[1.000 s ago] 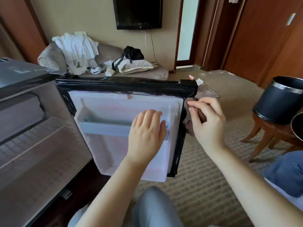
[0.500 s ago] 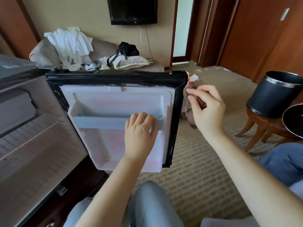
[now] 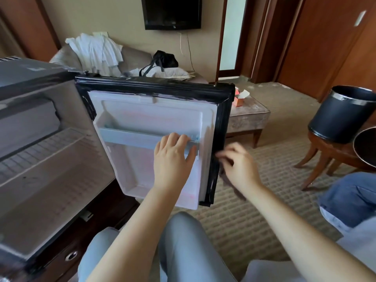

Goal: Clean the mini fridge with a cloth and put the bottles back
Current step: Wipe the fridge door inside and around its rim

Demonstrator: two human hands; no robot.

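At fridge door (image 3: 221, 119) outer edge | right hand (image 3: 240, 169) holds cloth (image 3: 234, 190) | left hand (image 3: 173, 157) grips door shelf (image 3: 132, 139) | carpet (image 3: 254, 210) stretches rightward

soft daylight fills the room from the bright doorway (image 3: 231, 33); shadows stay faint. the right hand (image 3: 240, 167) is motion-blurred, and straight edges bow outward toward the corners.
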